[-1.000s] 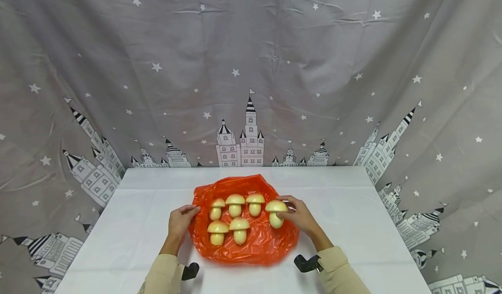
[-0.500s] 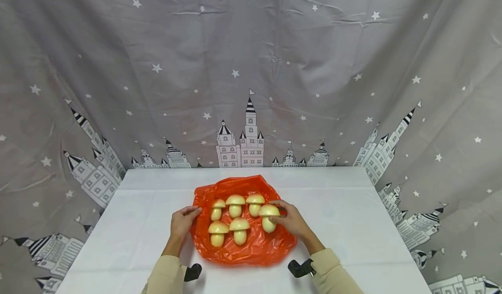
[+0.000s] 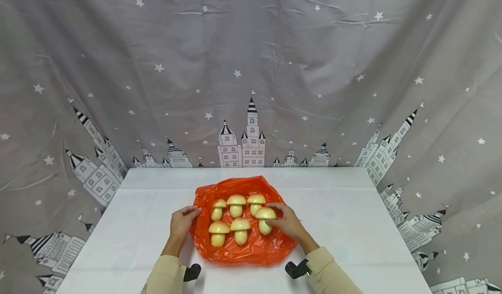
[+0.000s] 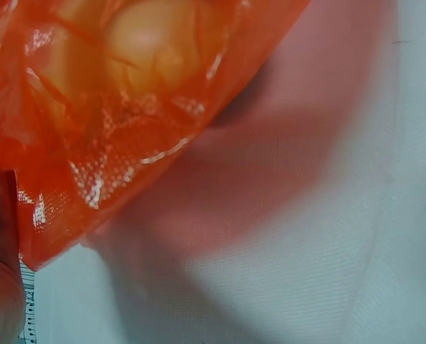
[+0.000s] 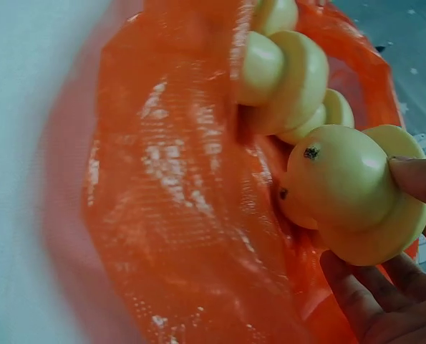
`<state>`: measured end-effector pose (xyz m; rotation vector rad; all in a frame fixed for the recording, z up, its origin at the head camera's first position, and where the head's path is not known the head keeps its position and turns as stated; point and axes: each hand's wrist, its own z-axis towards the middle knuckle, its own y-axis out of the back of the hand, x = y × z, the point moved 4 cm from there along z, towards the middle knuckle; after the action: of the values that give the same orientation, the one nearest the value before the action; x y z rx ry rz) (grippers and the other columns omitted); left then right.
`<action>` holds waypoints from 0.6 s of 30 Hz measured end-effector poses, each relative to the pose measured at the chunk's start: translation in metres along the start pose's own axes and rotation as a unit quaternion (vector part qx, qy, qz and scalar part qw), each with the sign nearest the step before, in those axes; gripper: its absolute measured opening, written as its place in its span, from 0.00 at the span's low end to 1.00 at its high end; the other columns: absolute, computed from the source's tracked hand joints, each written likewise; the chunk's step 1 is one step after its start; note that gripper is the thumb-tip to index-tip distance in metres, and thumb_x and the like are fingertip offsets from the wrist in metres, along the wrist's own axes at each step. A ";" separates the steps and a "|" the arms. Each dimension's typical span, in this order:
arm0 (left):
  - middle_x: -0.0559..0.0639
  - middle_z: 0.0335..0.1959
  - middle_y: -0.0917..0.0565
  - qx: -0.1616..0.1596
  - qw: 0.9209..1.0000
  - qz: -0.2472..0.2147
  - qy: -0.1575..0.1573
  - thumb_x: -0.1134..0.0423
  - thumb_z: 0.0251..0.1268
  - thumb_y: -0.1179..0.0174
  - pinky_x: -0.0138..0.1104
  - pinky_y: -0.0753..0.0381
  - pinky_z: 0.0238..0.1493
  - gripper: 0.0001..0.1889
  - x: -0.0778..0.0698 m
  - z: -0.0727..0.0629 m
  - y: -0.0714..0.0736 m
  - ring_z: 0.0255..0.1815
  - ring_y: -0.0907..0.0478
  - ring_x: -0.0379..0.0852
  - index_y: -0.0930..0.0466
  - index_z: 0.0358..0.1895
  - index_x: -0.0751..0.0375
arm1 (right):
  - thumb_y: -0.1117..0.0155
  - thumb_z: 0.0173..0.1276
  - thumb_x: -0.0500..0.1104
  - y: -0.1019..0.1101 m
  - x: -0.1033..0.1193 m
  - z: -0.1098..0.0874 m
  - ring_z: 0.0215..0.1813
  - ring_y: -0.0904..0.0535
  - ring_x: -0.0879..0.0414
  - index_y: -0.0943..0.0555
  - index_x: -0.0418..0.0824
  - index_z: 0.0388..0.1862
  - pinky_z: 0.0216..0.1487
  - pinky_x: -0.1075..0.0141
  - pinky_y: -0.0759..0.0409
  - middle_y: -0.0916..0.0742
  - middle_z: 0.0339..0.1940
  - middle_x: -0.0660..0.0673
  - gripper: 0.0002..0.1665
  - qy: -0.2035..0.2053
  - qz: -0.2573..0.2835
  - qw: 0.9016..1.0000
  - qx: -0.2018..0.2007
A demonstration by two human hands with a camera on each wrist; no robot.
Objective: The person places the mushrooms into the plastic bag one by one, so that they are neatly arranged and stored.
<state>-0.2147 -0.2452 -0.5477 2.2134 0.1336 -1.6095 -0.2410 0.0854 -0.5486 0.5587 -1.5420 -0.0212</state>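
Note:
My right hand (image 3: 289, 222) grips a pale yellow toy mushroom (image 3: 265, 214) by its cap and stem, over the right part of an orange-red plastic bag (image 3: 259, 252). In the right wrist view, thumb and fingers hold this mushroom (image 5: 341, 179) from opposite sides, its rounded stem end towards the camera. At the bag's left edge my left hand (image 3: 182, 224) pinches the plastic. The left wrist view shows the bag's thin side (image 4: 119, 158) with a mushroom's blurred shape behind it. Several like mushrooms (image 3: 240, 231) lie in two rows on the bag, left of the held one.
A white cloth-covered table (image 3: 345, 215) extends around the bag on all sides. Behind it hangs a grey curtain (image 3: 251, 45) printed with stars and castles. Black wrist mounts (image 3: 192, 272) stick out from both beige sleeves (image 3: 164, 274) near the front.
My right hand has carried the mushroom leftwards and slightly down, from the bag's right edge towards the other mushrooms. My left hand stays at the bag's left edge.

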 end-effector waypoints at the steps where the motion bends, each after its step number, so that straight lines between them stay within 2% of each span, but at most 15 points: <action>1: 0.55 0.40 0.17 0.000 1.000 0.001 -0.001 0.59 0.66 0.39 0.21 0.23 0.34 0.19 0.000 0.000 0.000 0.34 0.24 0.37 0.22 0.51 0.74 | 0.29 0.60 0.42 -0.001 0.000 0.001 0.56 0.24 0.43 0.23 0.39 0.59 0.55 0.50 0.22 0.21 0.58 0.38 0.27 -0.002 -0.006 1.000 0.000; 10: 0.58 0.43 0.18 -0.001 1.000 -0.003 -0.001 0.60 0.67 0.39 0.21 0.23 0.34 0.18 0.001 0.002 0.002 0.35 0.23 0.38 0.22 0.51 0.73 | 0.28 0.58 0.41 -0.009 -0.001 0.005 0.53 0.21 0.44 0.21 0.38 0.57 0.52 0.52 0.20 0.20 0.57 0.37 0.27 0.016 -0.038 0.999 0.002; 18: 0.57 0.41 0.17 -0.003 1.000 -0.018 0.002 0.60 0.66 0.39 0.22 0.22 0.34 0.18 0.001 0.003 0.002 0.33 0.23 0.38 0.22 0.51 0.73 | 0.29 0.60 0.41 -0.018 -0.004 0.005 0.52 0.23 0.47 0.23 0.40 0.60 0.53 0.52 0.21 0.21 0.57 0.40 0.28 0.003 -0.052 0.999 0.009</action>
<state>-0.2162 -0.2487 -0.5487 2.2229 0.1800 -1.6213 -0.2398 0.0697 -0.5594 0.6537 -1.5077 -0.0851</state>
